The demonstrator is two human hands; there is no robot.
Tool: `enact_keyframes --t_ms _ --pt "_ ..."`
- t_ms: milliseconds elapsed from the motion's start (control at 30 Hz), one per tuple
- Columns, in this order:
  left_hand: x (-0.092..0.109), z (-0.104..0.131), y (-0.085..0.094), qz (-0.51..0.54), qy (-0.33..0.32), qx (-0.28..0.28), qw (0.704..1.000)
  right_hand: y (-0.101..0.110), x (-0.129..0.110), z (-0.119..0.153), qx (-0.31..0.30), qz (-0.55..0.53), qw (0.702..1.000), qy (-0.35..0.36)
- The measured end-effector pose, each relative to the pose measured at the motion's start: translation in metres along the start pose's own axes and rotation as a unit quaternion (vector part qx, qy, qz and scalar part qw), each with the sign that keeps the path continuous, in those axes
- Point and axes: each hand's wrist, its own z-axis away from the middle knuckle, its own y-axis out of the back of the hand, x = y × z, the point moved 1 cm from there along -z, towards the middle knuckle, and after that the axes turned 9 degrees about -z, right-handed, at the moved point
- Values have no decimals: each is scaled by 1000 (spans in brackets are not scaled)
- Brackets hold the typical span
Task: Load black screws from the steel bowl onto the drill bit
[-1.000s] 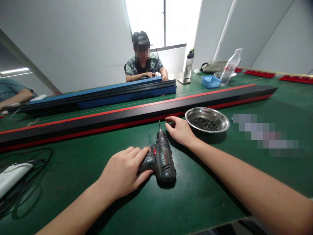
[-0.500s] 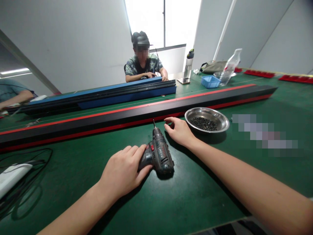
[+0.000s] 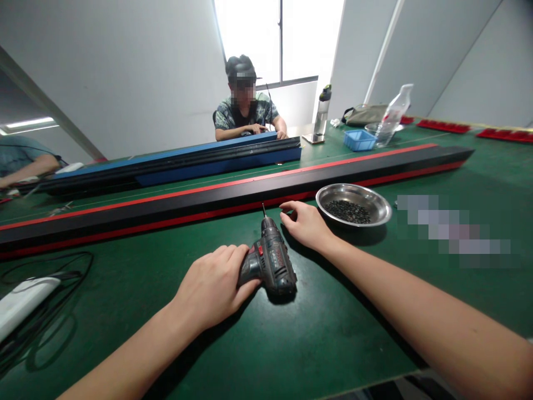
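Observation:
My left hand [image 3: 216, 283] is wrapped round the grip of a dark cordless drill [image 3: 275, 264]. The drill lies on its side on the green table, and its thin bit points away from me toward a long black bar with red edges [image 3: 216, 199]. My right hand [image 3: 306, 222] rests on the table just right of the bit. Its fingers are loosely curled, with a gap between thumb and forefinger and nothing visible in them. Close beyond it stands a shallow metal bowl [image 3: 381, 208] holding many small dark screw-like pieces.
A white power strip [image 3: 27, 303] with black cables lies at left. Across the table [image 3: 333, 333], a person [image 3: 245, 114] sits behind blue and black bars [image 3: 220, 166]. Another person's arm [image 3: 35, 166] shows at far left. A blue basket [image 3: 358, 141] and bottles [image 3: 393, 114] stand at the back.
The whole view has shifted very slightly. Both hands and the drill keep the same places on the table.

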Motion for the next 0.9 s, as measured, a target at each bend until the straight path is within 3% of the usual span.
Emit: enact_keyframes --t_ms 567,767,900 --pt "-2 0 -2 16 -3 0 1000 2 -4 2 -10 7 1000 8" --pt "-3 0 -2 24 -9 5 1000 5 -11 7 -16 44 995 85" --pt "-7 4 -3 34 -26 -6 999 21 -26 9 -2 105 984 143"
